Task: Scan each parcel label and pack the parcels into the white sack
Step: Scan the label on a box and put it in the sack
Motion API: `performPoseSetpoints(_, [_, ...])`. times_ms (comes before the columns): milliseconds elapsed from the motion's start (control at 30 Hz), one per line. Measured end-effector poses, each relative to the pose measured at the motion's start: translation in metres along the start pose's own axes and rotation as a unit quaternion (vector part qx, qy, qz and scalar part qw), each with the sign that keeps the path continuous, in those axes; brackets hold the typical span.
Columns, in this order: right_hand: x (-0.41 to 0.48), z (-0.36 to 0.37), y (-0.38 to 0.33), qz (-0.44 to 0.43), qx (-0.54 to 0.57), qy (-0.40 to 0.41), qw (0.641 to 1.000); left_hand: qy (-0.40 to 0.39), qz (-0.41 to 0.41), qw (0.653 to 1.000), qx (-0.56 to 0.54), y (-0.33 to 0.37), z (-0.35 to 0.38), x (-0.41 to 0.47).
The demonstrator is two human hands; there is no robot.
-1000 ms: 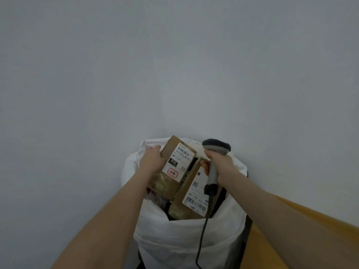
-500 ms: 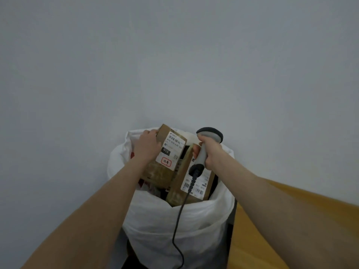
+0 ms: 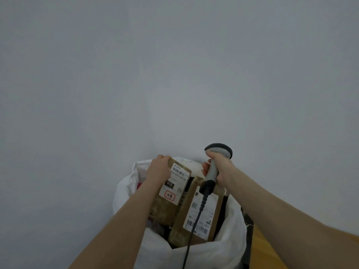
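Over the white sack (image 3: pixel 194 255) the left hand (image 3: pixel 158 169) grips a brown parcel (image 3: pixel 172 193) by its top corner, probably steadying it as it settles in beside another parcel (image 3: pixel 198 216); the right hand (image 3: pixel 219 167) clutches the scanner (image 3: pixel 213 164), kept clear above.

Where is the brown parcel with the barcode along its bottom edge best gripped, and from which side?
Probably its upper edge, from above: the parcel stands on end in the white sack, the sack wall and the neighbouring 010 parcel hemming its sides.
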State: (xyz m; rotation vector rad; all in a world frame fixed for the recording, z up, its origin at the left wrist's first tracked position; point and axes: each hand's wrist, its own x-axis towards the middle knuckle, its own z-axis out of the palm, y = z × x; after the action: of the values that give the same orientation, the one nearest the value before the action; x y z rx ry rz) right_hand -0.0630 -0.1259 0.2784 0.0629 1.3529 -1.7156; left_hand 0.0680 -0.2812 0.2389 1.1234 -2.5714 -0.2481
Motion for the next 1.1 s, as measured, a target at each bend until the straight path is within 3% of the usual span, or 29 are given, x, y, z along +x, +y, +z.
performPoseSetpoints(100, [0.008, 0.007, -0.006, 0.001, -0.011, -0.014, 1.0, -0.039, 0.005, 0.996, 0.074, -0.016, 0.014, -0.006])
performPoseSetpoints(300, [0.033, 0.028, 0.01, -0.021, -0.067, 0.005, 0.998, -0.059, -0.01, 0.993, 0.103, -0.034, 0.03, -0.005])
performPoseSetpoints(467, [0.056, 0.048, 0.023, -0.005, -0.064, 0.025, 0.998, -0.097, 0.028, 0.987, 0.123, -0.049, 0.035, 0.016])
performPoseSetpoints(600, [0.069, 0.081, 0.023, 0.004, -0.064, 0.022, 0.998, -0.167, 0.059, 0.984, 0.015, -0.062, 0.023, 0.058])
performPoseSetpoints(700, [0.084, 0.112, 0.018, -0.018, -0.087, 0.018, 0.996, -0.125, 0.021, 0.983, -0.136, -0.089, 0.008, 0.098])
performPoseSetpoints(767, [0.094, 0.129, 0.017, -0.037, -0.119, 0.029, 0.992, -0.092, -0.01, 0.989, -0.118, -0.119, 0.005, 0.127])
performPoseSetpoints(833, [0.109, 0.138, 0.022, -0.054, -0.156, 0.056, 0.985, -0.107, -0.041, 0.99, -0.082, -0.151, 0.014, 0.15])
performPoseSetpoints(1100, [0.142, 0.144, 0.052, -0.077, -0.235, 0.122, 0.961, -0.305, -0.123, 0.93, -0.164, -0.2, 0.09, 0.176])
